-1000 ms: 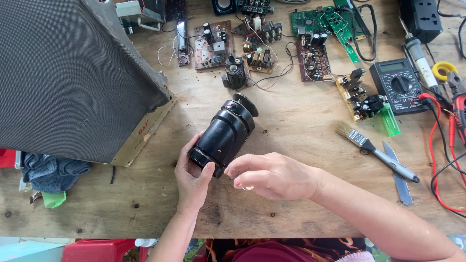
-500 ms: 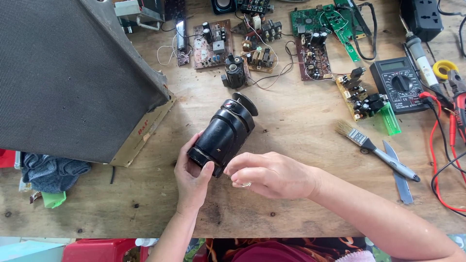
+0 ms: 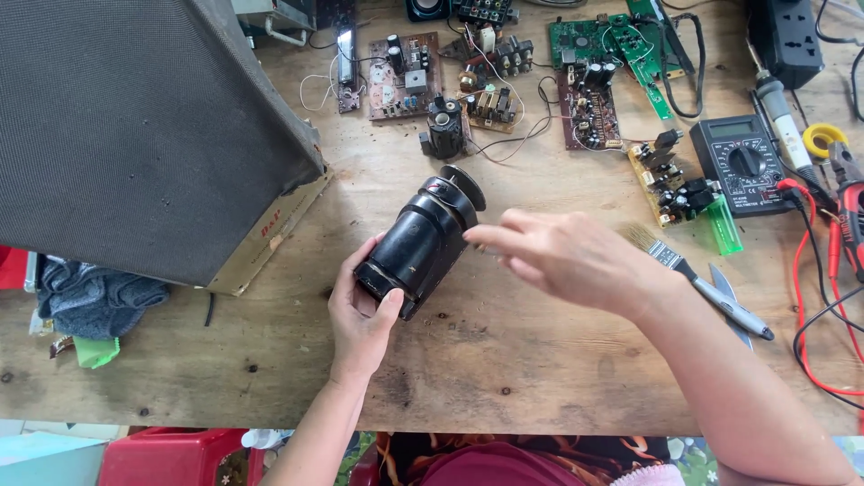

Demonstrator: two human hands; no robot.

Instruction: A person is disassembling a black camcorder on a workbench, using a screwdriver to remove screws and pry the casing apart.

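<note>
Motor point(image 3: 421, 243) lies tilted on bench point(image 3: 504, 360), just beside speaker point(image 3: 135, 126). Our left hand point(image 3: 360, 310) cups near end, fingers wrapped round it, seemingly as brace. Our right hand point(image 3: 567, 256) hovers by far end, fingers loosely spread, pinching nothing. Brush point(image 3: 693, 279) lies behind our wrist.

This is my electronics repair bench: beyond my left hand point(image 3: 360, 315) lie bare circuit boards point(image 3: 400, 76), and right of my right hand point(image 3: 567, 256) a multimeter point(image 3: 742, 166), brush point(image 3: 693, 279) and soldering iron point(image 3: 783, 121).
</note>
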